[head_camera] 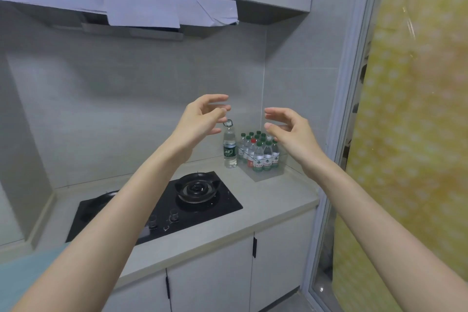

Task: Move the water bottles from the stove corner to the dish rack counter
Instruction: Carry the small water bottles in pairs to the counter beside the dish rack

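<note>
Head view: both hands raised and loose, bottles parked in the stove corner

Bottles are found at the back right corner of the counter (266, 192), where the two tiled walls meet. A tall bottle (230, 145) is stood upright, long axis vertical, cap up, dark label facing the camera. Just beside it on the right, a pack (260, 153) of small bottles is set, all upright with caps up. Most caps are green and one is red. The pack appears wrapped in clear film and is turned diagonally to the counter edge.

Left hand (200, 119) and right hand (291, 132) are held up in the air in front of the bottles, palms facing each other, fingers loosely curved. Nothing is gripped by either. The tall bottle's cap is seen just below the left fingertips. Part of the pack's right side is covered by the right hand.

A black stove (157, 205) is sunk into the counter left of the bottles, its right burner (196, 187) near the tall bottle. Two knobs (174, 215) are set at its front edge. A hood (131, 30) hangs above, draped with paper sheets (141, 2). A yellow patterned panel (417, 109) is seen at the far right, beyond a pale frame (352, 83).
</note>
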A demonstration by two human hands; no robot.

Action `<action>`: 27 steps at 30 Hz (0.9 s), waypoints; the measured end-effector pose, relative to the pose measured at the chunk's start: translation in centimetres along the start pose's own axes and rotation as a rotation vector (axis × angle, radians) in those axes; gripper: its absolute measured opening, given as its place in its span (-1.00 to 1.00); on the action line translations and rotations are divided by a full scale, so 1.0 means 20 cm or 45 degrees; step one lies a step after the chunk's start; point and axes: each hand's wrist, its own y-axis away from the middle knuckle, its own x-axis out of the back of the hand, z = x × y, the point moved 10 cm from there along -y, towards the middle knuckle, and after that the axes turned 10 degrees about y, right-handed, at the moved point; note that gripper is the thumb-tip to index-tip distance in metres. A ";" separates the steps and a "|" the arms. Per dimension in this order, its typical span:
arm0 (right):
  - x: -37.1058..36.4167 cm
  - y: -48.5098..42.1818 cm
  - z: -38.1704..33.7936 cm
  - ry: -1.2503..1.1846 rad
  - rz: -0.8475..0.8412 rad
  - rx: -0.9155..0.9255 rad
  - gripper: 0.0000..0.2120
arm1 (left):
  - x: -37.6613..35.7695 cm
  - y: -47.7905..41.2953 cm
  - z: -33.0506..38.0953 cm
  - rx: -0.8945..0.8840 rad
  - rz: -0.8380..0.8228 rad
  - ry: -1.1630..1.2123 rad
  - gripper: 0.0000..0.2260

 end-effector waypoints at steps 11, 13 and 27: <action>0.06 -0.62 0.62 0.014 -0.045 -0.100 -0.73 | -0.29 -0.65 -0.42 0.088 0.026 -0.025 -0.75; 0.02 -0.71 0.71 0.017 -0.061 -0.115 -0.74 | -0.29 -0.74 -0.50 0.107 0.035 -0.028 -0.74; -0.39 -1.45 1.46 0.110 -0.169 -0.224 -0.67 | -0.30 -1.55 -1.26 0.206 0.034 -0.022 -0.75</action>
